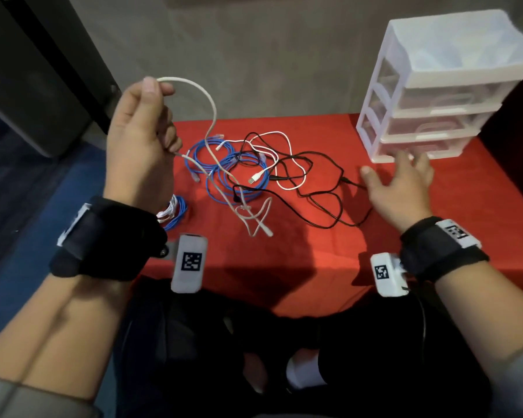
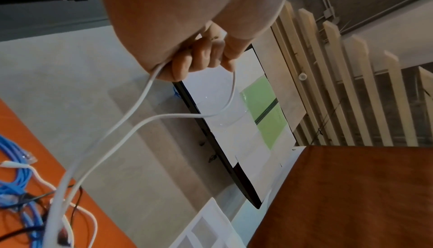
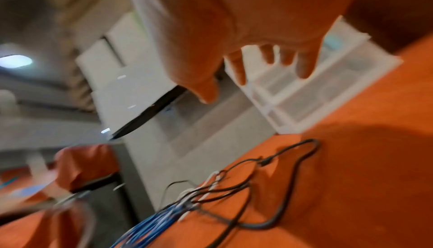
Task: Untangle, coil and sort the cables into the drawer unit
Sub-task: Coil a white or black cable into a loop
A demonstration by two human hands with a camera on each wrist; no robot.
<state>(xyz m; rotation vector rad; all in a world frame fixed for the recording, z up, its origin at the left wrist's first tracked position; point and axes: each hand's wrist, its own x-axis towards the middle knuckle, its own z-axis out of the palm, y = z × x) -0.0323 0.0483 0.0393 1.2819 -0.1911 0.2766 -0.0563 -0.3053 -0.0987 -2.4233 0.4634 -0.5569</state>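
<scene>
Head view: high, looks forward and down over both forearms onto red table (image 1: 314,267), far wall beyond. Left wrist view: tilted, close under raised left hand (image 2: 187,35), faces far wall and monitor (image 2: 234,122). Right wrist view: blurred, low over table, under right hand (image 3: 234,29), faces drawer unit (image 3: 304,89). All three share cable tangle (image 1: 254,170) and drawer unit.

Table cover (image 1: 314,260): matt red cloth. Drawer unit (image 1: 429,86): frosted translucent plastic, white frame, smooth. Grey cable (image 1: 207,98): matt braided jacket. Blue cables (image 1: 224,173), black cable (image 1: 320,203): smooth plastic sheath. Wrist straps (image 1: 441,251): black fabric.
</scene>
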